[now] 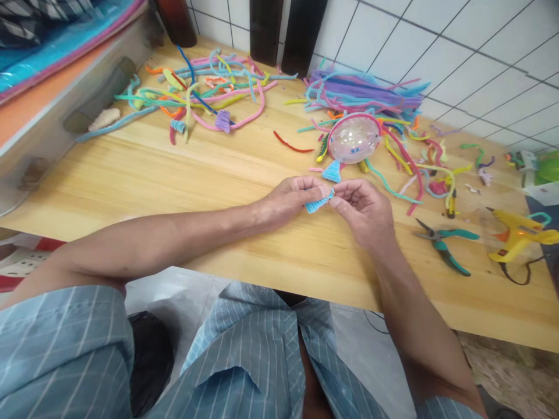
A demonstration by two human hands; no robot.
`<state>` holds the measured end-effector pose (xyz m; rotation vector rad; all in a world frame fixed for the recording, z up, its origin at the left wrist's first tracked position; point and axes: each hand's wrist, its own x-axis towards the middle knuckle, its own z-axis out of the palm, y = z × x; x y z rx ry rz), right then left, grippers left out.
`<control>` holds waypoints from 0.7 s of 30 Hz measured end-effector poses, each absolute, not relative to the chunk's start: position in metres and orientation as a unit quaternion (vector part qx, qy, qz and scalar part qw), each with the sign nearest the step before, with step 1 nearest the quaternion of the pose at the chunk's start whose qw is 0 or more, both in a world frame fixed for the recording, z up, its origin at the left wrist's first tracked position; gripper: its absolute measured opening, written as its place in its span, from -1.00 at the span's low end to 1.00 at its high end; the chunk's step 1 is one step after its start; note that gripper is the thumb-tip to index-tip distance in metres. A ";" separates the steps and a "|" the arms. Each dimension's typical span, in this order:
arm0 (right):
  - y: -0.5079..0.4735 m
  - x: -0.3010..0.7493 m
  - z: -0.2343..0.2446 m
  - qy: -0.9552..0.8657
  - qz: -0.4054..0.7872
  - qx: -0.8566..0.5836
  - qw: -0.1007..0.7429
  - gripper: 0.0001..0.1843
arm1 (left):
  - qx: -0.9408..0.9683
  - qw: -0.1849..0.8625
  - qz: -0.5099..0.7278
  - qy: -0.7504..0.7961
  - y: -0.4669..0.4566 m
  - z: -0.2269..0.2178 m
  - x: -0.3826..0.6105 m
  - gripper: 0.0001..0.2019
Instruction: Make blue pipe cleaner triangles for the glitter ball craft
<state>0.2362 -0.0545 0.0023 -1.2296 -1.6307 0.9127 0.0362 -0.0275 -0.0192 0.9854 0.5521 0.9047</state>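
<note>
Between my two hands is a small light-blue piece of folded pipe cleaner [318, 202], ridged in tight rows. My left hand [290, 198] pinches its left and top side between thumb and fingers. At its right end my right hand [362, 206] pinches the upper corner with thumb and forefinger, the other fingers curled. Just beyond my fingertips lies a similar blue ridged triangle [332, 171] on the wooden table [209, 174]. Behind it sits a clear round dish [354, 138] with a pink rim and small bits inside.
Loose coloured pipe cleaners [227, 87] lie at the back left, and a purple and blue bundle [367, 93] by the tiled wall. Right of my right hand are teal-handled pliers [449, 244] and a yellow glue gun [519, 233] with its cord. A plastic bin [82, 87] borders the left.
</note>
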 end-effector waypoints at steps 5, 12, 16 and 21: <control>-0.053 0.241 0.003 -0.666 0.364 -0.490 0.428 -0.73 | 0.405 0.776 0.416 0.245 -0.026 -0.021 0.037 -0.55; -0.052 0.243 0.003 -0.674 0.349 -0.490 0.428 -0.73 | 0.368 0.793 0.411 0.257 -0.025 -0.018 0.036 -0.64; -0.053 0.243 0.007 -0.673 0.346 -0.498 0.423 -0.71 | 0.369 0.797 0.410 0.248 -0.023 -0.018 0.036 -0.63; -0.053 0.243 0.012 -0.669 0.355 -0.506 0.412 -0.66 | 0.385 0.787 0.413 0.247 -0.022 -0.019 0.037 -0.60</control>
